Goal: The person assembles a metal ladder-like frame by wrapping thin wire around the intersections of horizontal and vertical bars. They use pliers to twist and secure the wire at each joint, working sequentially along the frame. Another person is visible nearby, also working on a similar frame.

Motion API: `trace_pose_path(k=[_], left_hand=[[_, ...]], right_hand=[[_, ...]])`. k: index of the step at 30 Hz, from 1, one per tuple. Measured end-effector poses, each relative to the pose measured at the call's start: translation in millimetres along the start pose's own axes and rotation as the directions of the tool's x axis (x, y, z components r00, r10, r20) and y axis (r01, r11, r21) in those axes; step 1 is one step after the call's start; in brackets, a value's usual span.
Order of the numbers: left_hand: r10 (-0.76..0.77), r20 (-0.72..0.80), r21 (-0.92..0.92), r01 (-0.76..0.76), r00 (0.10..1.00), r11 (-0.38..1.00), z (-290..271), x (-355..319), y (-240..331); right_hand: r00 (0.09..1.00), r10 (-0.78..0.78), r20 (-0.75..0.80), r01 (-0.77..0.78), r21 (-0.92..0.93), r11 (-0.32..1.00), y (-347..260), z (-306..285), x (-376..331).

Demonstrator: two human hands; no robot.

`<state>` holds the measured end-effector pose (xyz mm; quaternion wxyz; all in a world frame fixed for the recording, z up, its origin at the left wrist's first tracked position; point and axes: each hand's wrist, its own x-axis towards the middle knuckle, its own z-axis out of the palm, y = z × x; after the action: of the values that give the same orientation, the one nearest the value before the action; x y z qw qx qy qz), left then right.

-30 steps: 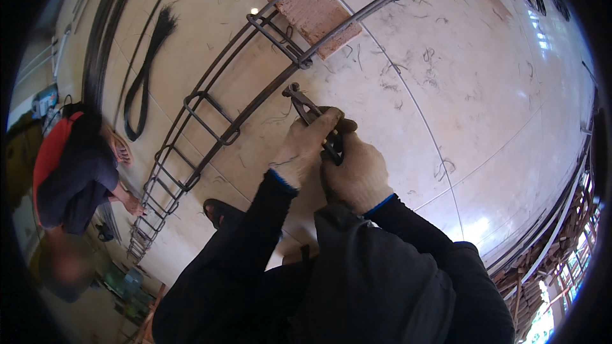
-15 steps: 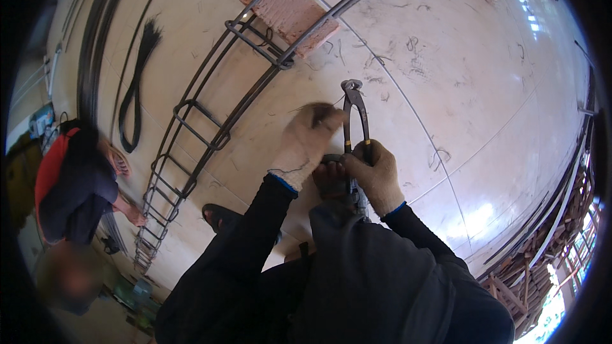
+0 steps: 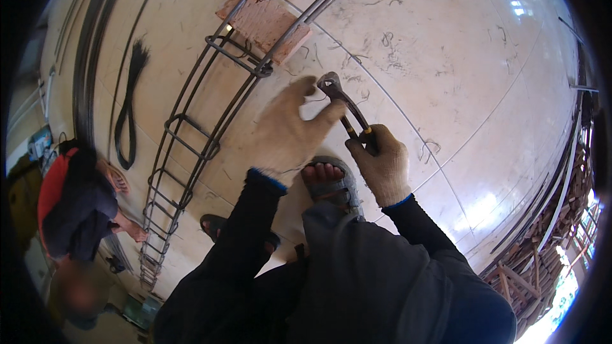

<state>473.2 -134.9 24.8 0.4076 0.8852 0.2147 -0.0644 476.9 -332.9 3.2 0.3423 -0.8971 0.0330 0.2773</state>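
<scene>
My right hand (image 3: 382, 162), in a cream knit glove, is closed around the handles of dark end-cutting pincers (image 3: 347, 105). The tool tilts up and left, its jaws nearly together. Beside the jaws is my left hand (image 3: 290, 127), gloved too and partly blurred, with thumb and fingers apart. A thin dark line, perhaps wire, shows near its fingertips. Ahead of both hands, a long rebar cage (image 3: 220, 130) of bars and square stirrups runs diagonally across the tiled floor. A reddish brick (image 3: 264, 22) lies under its upper part.
Wire offcuts (image 3: 389, 44) litter the tiles. A bundle of black tie wire (image 3: 131, 108) and long bars (image 3: 89, 57) lie at left. A person (image 3: 80, 204) crouches by the cage's lower end. My sandalled foot (image 3: 331, 181) is below my hands. Stacked wood (image 3: 542, 267) stands at right.
The pincers have tipped leftward, and their jaws look closer together. My left hand has moved left and spread thumb from fingers beside the jaws. The view has shifted slightly.
</scene>
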Motion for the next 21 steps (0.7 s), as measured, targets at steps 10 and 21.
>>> trace_pose_path(k=[10,21], left_hand=[[-0.127,0.285,-0.743,0.303,0.95,0.596,50.6,3.1,-15.7],[-0.28,0.242,-0.821,0.35,0.929,0.452,86.0,-2.7,-18.5]], right_hand=[[0.995,0.017,0.096,-0.066,0.53,0.846,-8.9,0.2,17.9],[0.85,-0.31,-0.427,0.407,0.157,0.9,-15.7,30.9,8.1]])
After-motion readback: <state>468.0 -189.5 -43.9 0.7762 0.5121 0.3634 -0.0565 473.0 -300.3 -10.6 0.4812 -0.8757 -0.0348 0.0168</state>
